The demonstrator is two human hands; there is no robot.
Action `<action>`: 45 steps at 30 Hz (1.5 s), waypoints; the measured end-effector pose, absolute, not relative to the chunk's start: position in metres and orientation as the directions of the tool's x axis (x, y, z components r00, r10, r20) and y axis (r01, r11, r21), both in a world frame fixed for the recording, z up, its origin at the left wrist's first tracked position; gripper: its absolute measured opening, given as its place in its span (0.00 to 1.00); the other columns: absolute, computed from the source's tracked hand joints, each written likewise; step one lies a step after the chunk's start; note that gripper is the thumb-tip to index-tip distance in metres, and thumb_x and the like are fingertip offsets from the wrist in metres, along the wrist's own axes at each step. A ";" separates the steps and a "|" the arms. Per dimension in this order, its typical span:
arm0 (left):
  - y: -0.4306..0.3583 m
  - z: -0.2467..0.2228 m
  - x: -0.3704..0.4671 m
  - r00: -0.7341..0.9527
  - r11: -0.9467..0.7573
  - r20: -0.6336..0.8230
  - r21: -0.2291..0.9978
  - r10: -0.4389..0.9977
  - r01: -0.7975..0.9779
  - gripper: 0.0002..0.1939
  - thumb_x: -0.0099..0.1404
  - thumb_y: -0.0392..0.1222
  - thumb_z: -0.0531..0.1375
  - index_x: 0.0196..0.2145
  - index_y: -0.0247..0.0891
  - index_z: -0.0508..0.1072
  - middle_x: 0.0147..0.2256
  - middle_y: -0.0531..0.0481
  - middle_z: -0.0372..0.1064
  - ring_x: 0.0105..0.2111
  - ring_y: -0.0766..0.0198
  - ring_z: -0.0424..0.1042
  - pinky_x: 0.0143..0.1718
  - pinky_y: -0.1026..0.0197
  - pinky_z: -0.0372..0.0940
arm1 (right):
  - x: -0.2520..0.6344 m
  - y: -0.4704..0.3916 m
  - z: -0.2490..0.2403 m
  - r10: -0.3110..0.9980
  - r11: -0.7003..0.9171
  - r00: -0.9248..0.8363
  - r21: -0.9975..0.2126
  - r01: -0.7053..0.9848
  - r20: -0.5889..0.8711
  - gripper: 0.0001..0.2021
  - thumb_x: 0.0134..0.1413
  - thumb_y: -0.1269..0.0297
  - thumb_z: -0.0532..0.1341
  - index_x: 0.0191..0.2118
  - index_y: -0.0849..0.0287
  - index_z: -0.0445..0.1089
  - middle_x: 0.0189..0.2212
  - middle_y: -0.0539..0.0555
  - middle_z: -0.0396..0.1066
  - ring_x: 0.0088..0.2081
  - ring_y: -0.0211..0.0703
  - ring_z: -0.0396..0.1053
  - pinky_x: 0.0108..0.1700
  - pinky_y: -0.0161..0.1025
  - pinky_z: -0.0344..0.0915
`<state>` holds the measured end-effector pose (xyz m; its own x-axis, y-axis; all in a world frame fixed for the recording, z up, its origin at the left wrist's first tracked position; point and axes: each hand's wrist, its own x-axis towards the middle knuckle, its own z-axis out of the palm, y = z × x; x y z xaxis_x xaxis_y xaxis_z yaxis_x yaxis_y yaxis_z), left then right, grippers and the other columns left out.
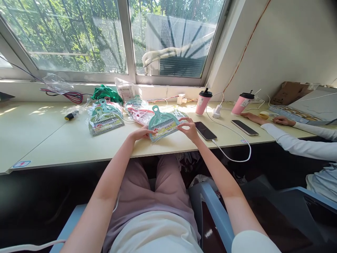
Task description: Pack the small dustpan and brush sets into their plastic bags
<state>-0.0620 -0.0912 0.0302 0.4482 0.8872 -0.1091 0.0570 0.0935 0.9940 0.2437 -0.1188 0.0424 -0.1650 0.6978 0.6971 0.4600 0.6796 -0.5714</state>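
Observation:
A teal mini dustpan and brush set (162, 123) in clear wrap, with a yellow label, is held tilted up over the table's front part. My left hand (140, 134) grips its lower left corner, fingers closed. On its right edge my right hand (189, 128) pinches the wrap between thumb and fingers. Behind it lie a pink dustpan set (140, 115) and a yellowish one (179, 113), both partly hidden. To the left, several more wrapped sets are piled, a green dustpan set (105, 121) at the front. Another teal set (136, 102) rests farther back.
A phone (205, 131) on a white cable lies right of my hand. Two pink cups (203, 102) (242, 103) stand behind. A green bag (106, 93), a yellow-black tool (71, 115) and coiled wires (76, 96) lie left. At right, another person's hands (252, 117) rest near a second phone (244, 127).

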 end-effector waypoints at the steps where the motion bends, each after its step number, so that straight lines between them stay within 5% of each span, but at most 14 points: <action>1: -0.092 0.030 -0.061 0.450 0.095 -0.112 0.994 0.886 0.060 0.28 0.44 0.40 0.78 0.42 0.34 0.75 0.35 0.44 0.76 0.32 0.56 0.78 0.31 0.57 0.75 | 0.244 -0.117 0.040 0.702 0.678 -0.165 -0.579 0.453 0.693 0.04 0.53 0.61 0.71 0.29 0.49 0.80 0.47 0.52 0.76 0.55 0.53 0.71 0.65 0.56 0.58; 10: -0.097 0.031 -0.059 0.451 0.031 -0.090 0.990 0.888 0.136 0.39 0.43 0.43 0.78 0.53 0.39 0.73 0.42 0.43 0.77 0.39 0.50 0.79 0.35 0.56 0.76 | 0.238 -0.099 0.022 0.757 0.598 -0.059 -0.653 0.466 0.651 0.10 0.53 0.52 0.72 0.28 0.52 0.80 0.48 0.55 0.73 0.55 0.55 0.71 0.63 0.57 0.62; 15: -0.094 0.032 -0.062 0.432 -0.001 -0.076 0.984 0.899 0.176 0.40 0.47 0.47 0.77 0.56 0.40 0.71 0.46 0.41 0.76 0.41 0.49 0.79 0.36 0.54 0.77 | 0.227 -0.098 0.014 0.777 0.578 -0.040 -0.687 0.441 0.628 0.14 0.56 0.48 0.68 0.31 0.54 0.77 0.52 0.59 0.69 0.53 0.54 0.71 0.48 0.50 0.76; 19: -0.096 0.036 -0.064 0.421 -0.006 -0.087 0.977 0.903 0.214 0.37 0.47 0.47 0.76 0.54 0.40 0.72 0.43 0.43 0.76 0.35 0.54 0.78 0.31 0.58 0.76 | 0.220 -0.099 0.016 0.845 0.509 -0.018 -0.795 0.329 0.534 0.17 0.55 0.52 0.69 0.47 0.52 0.72 0.61 0.59 0.66 0.51 0.50 0.73 0.38 0.41 0.77; 22: -0.099 0.039 -0.064 0.411 -0.007 -0.100 0.968 0.906 0.249 0.37 0.47 0.46 0.76 0.54 0.39 0.72 0.40 0.45 0.76 0.34 0.55 0.78 0.30 0.59 0.75 | 0.221 -0.097 0.018 0.953 0.301 -0.098 -0.941 0.158 0.288 0.29 0.47 0.52 0.74 0.55 0.52 0.69 0.54 0.58 0.75 0.45 0.48 0.76 0.38 0.42 0.79; 27: -0.102 0.040 -0.059 0.409 -0.031 -0.066 0.974 0.910 0.225 0.39 0.52 0.50 0.74 0.59 0.41 0.69 0.44 0.42 0.77 0.39 0.51 0.79 0.32 0.58 0.75 | 0.225 -0.088 0.017 0.988 0.063 -0.144 -0.998 -0.009 0.064 0.14 0.42 0.61 0.76 0.35 0.61 0.78 0.32 0.55 0.79 0.38 0.49 0.79 0.39 0.45 0.81; 31: -0.108 0.040 -0.052 0.531 -0.113 0.065 0.992 0.845 0.059 0.40 0.60 0.61 0.67 0.65 0.45 0.63 0.56 0.36 0.71 0.45 0.48 0.79 0.38 0.53 0.77 | 0.224 -0.081 0.015 0.999 0.011 0.044 -0.992 -0.124 0.006 0.08 0.44 0.70 0.75 0.29 0.62 0.76 0.30 0.54 0.78 0.37 0.47 0.78 0.40 0.45 0.82; 35: -0.111 0.036 -0.045 0.477 -0.203 0.135 0.975 0.868 0.093 0.48 0.54 0.52 0.74 0.67 0.46 0.59 0.59 0.35 0.68 0.44 0.51 0.79 0.35 0.57 0.77 | 0.223 -0.080 0.014 0.997 0.003 0.079 -0.988 -0.153 -0.009 0.07 0.46 0.73 0.74 0.30 0.63 0.76 0.30 0.55 0.78 0.38 0.47 0.78 0.42 0.47 0.83; 41: -0.099 0.025 -0.042 0.202 -0.145 0.133 0.989 0.970 0.043 0.27 0.61 0.51 0.70 0.52 0.37 0.70 0.50 0.38 0.74 0.38 0.56 0.78 0.28 0.59 0.77 | 0.220 -0.084 0.011 1.000 0.007 -0.015 -0.992 -0.130 0.009 0.10 0.47 0.71 0.75 0.36 0.63 0.77 0.35 0.57 0.78 0.39 0.47 0.78 0.40 0.45 0.83; 45: -0.093 0.022 -0.039 0.125 -0.099 0.092 0.994 0.988 0.046 0.21 0.60 0.45 0.70 0.47 0.35 0.72 0.45 0.41 0.76 0.33 0.58 0.77 0.24 0.61 0.74 | 0.215 -0.085 0.011 0.999 -0.007 -0.045 -0.990 -0.140 -0.001 0.09 0.49 0.72 0.73 0.38 0.63 0.77 0.37 0.57 0.79 0.39 0.45 0.78 0.40 0.44 0.83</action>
<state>-0.0390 -0.0927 0.0223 0.1246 0.9879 0.0925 0.0455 -0.0988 0.9941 0.2154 -0.0853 0.0110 -0.0450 0.9990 -0.0011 -0.1402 -0.0075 -0.9901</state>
